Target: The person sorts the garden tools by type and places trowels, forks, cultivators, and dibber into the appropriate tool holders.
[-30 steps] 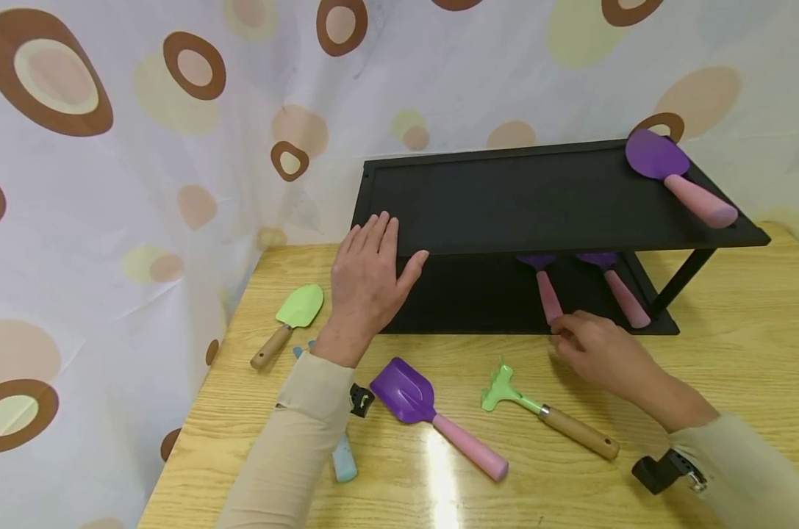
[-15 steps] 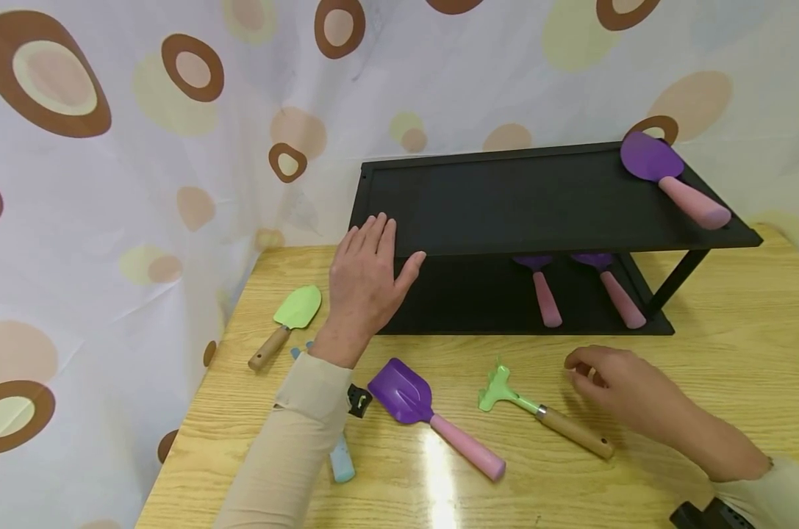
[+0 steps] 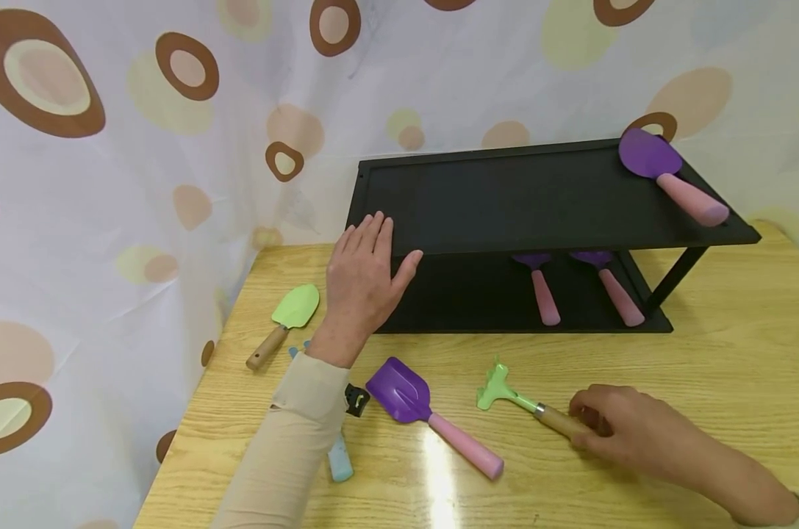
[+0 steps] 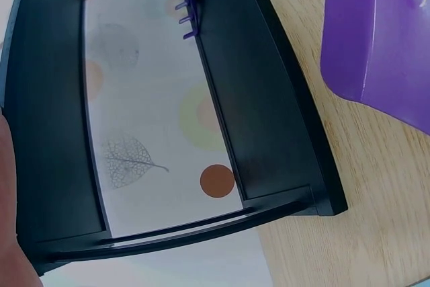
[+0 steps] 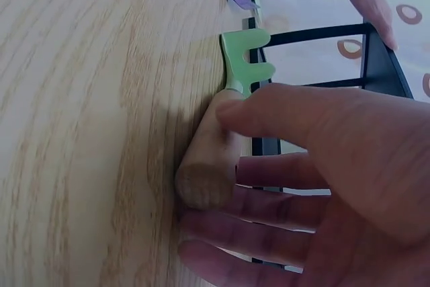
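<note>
My left hand [image 3: 364, 278] rests on the front left corner of the black two-tier shelf [image 3: 505, 202], fingers straight. My right hand [image 3: 627, 430] has its thumb and fingers on either side of the wooden handle of a green hand rake [image 3: 501, 388], which lies on the table. In the right wrist view the thumb lies against the handle [image 5: 213, 146], with the other fingers partly hidden behind it. Left of the rake lies a purple shovel [image 3: 402, 389] with a pink handle.
A purple trowel [image 3: 653, 156] lies on the top tier at the right. Two pink-handled purple tools, one with its handle [image 3: 546, 297] at the front, lie on the lower tier. A green trowel [image 3: 296, 306] and a partly hidden blue tool [image 3: 339, 459] are on the table [image 3: 736, 353].
My right hand has left a pink handle on the lower tier and come back toward the front, down to the green hand rake's handle. The left hand stays on the shelf.
</note>
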Demonstrator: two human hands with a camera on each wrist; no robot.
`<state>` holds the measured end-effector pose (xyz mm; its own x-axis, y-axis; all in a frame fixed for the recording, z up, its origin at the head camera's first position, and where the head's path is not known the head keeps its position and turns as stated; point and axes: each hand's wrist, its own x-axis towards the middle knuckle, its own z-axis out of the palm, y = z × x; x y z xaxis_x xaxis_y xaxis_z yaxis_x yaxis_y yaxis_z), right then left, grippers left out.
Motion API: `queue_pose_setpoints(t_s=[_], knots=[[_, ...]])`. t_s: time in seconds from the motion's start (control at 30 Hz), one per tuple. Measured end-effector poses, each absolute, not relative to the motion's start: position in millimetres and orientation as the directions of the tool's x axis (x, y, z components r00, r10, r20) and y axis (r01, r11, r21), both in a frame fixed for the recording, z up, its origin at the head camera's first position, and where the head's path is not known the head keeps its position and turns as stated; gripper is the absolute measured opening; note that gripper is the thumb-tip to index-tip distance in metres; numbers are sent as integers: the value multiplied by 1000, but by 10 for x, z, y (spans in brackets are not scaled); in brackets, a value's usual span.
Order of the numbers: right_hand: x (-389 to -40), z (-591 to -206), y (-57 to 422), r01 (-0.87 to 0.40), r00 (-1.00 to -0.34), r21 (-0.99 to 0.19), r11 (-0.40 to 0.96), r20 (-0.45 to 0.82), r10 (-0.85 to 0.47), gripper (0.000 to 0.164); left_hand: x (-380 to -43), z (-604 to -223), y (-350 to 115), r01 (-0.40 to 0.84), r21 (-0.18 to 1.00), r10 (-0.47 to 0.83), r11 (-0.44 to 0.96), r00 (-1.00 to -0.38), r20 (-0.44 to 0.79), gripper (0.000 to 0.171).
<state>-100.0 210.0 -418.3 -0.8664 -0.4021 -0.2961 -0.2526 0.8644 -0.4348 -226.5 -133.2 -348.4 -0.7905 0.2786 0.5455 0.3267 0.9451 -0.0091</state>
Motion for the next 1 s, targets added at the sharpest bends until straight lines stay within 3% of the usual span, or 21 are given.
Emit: queue_pose_setpoints(t_s=[0.2, 0.77, 1.0], knots=[[-991, -4210, 2074, -250, -860, -425, 870, -315, -401, 23, -2260, -3486, -1340, 326, -10, 279, 945, -792, 542, 70], [-961, -4264, 2022, -353, -865, -432, 830, -188, -465, 22, -2265, -3467, -1331, 317, -5, 274, 948, -811, 516, 71], [-970, -4261, 2024, -327, -871, -448, 832, -200, -449, 20, -2259, -3464, -1333, 314, -8, 273, 949, -809, 520, 71]])
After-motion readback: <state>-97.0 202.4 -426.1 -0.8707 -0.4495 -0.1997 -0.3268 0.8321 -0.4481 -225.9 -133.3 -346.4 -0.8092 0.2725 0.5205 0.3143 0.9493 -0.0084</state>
